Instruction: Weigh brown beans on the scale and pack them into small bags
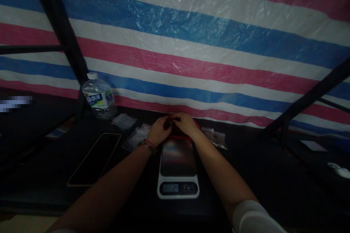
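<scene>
Over a red tray (196,124), my left hand (160,131) and my right hand (186,123) come close together. The left fingers curl around a dark brown clump (168,122), its kind too dim to make out. Bent inward, the right fingers meet at the same clump; what they pinch is hidden. Much of the tray and the dark stuff in it lies behind my hands. Just in front of the tray is a white kitchen scale (179,164) with a lit display and a bare metal plate. Beaded bracelets circle my left wrist.
Small clear bags (136,136) lie left of the tray; filled bags (217,139) with brown bits lie right. A phone (94,160) and a large plastic bottle (100,98) are on the left. Behind hangs a striped tarp (175,62), with dark slanting poles (58,18) either side.
</scene>
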`<state>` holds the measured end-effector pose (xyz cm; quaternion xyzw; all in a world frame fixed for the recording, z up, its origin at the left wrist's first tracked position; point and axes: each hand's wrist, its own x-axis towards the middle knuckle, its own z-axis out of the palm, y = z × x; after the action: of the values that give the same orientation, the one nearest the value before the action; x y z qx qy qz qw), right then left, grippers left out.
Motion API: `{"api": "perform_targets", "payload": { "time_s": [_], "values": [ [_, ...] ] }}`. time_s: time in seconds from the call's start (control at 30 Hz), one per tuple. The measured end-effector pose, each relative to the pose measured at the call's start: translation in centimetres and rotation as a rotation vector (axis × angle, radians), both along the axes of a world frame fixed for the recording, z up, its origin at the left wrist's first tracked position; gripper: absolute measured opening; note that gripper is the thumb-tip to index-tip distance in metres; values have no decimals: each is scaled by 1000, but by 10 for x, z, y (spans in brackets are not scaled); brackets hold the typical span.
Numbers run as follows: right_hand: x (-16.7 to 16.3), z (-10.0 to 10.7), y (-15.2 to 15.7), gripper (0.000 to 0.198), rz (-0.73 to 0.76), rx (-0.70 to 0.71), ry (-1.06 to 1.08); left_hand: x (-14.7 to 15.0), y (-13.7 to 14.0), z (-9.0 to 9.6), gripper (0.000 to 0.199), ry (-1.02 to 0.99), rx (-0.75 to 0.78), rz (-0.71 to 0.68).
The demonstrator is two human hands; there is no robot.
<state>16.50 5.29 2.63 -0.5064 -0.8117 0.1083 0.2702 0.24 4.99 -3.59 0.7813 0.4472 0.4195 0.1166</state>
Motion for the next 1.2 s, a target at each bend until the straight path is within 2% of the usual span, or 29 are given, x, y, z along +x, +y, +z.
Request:
{"api": "perform_targets", "payload": {
  "time_s": [0.13, 0.27, 0.4, 0.7, 0.93, 1.1, 1.2],
  "values": [
    [1, -2, 2, 29, 56, 20, 10, -1, -1, 1, 46, -24, -11, -12],
    [1, -3, 2, 31, -14, 44, 95, -2, -2, 2, 46, -46, -1, 0],
    [2, -2, 2, 27, 0, 4, 126, -2, -5, 3, 48, -38, -32, 10],
    [-3, -6, 0, 36, 61, -106, 352, -2, -2, 1, 43, -30, -14, 6],
    [-1, -4, 0, 27, 7, -31, 271, -1, -5, 2, 50, -85, -13, 68],
    [0, -2, -1, 28, 43, -48, 278, -2, -7, 6, 42, -84, -7, 56],
    [1, -5, 1, 31, 20, 17, 291, -2, -6, 7, 41, -72, 3, 68]
  ]
}}
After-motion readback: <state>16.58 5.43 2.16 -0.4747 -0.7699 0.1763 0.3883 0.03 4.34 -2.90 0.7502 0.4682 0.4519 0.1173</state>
